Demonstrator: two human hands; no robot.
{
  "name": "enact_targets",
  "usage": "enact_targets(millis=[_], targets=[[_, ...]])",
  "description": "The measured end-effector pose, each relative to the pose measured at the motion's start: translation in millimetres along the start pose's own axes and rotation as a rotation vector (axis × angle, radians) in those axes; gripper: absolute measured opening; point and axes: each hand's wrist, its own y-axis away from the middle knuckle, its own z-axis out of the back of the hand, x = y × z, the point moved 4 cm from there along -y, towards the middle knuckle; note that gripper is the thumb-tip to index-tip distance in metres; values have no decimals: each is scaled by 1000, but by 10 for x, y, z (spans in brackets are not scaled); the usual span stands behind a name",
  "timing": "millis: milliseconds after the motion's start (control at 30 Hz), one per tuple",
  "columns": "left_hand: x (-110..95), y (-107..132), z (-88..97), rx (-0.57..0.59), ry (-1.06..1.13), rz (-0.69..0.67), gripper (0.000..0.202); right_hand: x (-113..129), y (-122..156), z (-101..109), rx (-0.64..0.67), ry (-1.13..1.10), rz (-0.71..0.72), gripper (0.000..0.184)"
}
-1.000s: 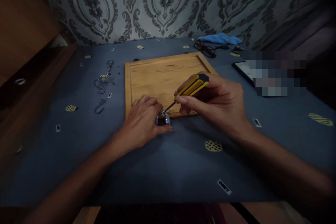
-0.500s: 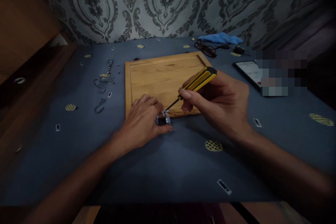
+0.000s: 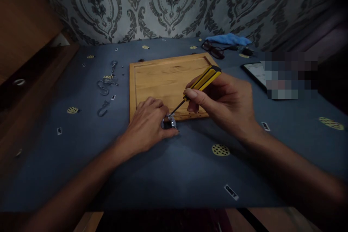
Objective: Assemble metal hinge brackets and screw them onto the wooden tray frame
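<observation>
The screwdriver (image 3: 205,79) has a ridged yellow-and-black handle and a thin, straight metal shaft. Its long axis slants down from the far right to the near left, the tip meeting a shiny, curved metal hook (image 3: 173,122) at the near edge of a smooth, grained wooden board (image 3: 168,76) with a raised rim. The right hand (image 3: 230,99) grips the handle between thumb and fingers, so the screwdriver reaches out leftward from it, over the board's near right part. The left hand (image 3: 148,123), just left of the tip, pinches the hook between thumb and forefinger, its other fingers bent over the board. Left of the board, more curved metal hooks (image 3: 103,88) lie on the blue, patterned tablecloth (image 3: 168,174).
</observation>
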Motion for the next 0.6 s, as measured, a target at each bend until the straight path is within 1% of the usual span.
enact_targets(millis=[133,333,500,600], targets=[[2,9,1,-16,3,-15,36,7,-17,35,74,7,-31,32],[3,1,0,-7,10,-20,38,49,-26,78,178,51,-32,41],[-1,-2,4,-6,16,-15,36,56,-35,69,173,-4,-35,48],[2,3,5,-5,16,-15,35,48,-37,33,146,-60,-57,43]])
